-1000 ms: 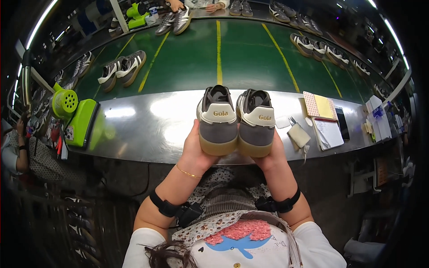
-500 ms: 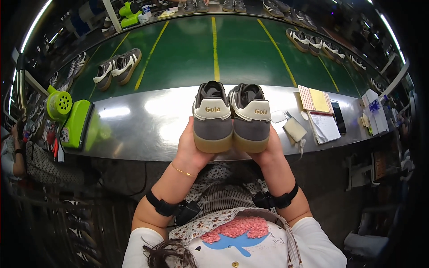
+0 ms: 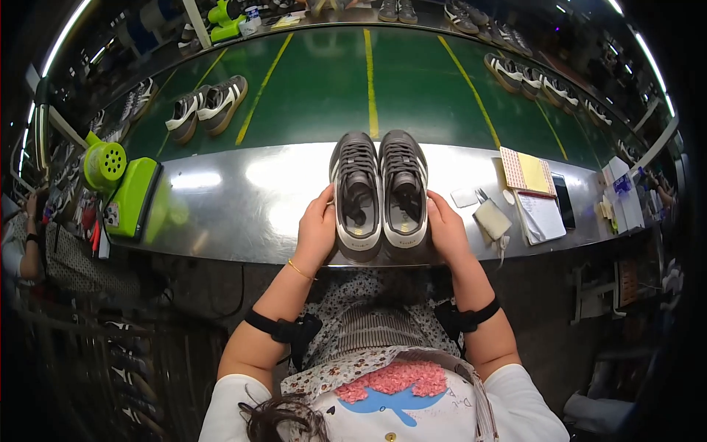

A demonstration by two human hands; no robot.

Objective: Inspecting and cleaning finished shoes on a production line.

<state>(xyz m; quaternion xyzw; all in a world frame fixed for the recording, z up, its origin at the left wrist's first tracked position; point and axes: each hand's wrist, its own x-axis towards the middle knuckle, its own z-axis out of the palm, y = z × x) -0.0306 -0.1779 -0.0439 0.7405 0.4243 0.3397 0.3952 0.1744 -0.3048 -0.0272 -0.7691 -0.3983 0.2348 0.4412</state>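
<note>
A pair of dark grey sneakers with white heel patches and laces stands side by side before me at the front of the metal table (image 3: 221, 230). Their toes point away and I look down into both openings. My left hand (image 3: 317, 228) is closed along the outer side of the left sneaker (image 3: 357, 171), fingers partly hidden behind it. On the other side, my right hand (image 3: 446, 228) grips the outer side of the right sneaker (image 3: 402, 171). The two shoes touch or nearly touch along their inner sides.
Beyond the table runs a green conveyor belt (image 3: 324, 88) with yellow lines, carrying another sneaker pair (image 3: 221, 107) and several more at right. A lime-green machine (image 3: 135, 199) stands left. At right lie a pale sponge (image 3: 492, 219), an open notebook (image 3: 541, 219), a phone (image 3: 564, 202) and a white box (image 3: 623, 193).
The sneakers have tipped from heels facing me to soles down, showing their laces and insides. My hands have shifted from under the heels to the outer sides.
</note>
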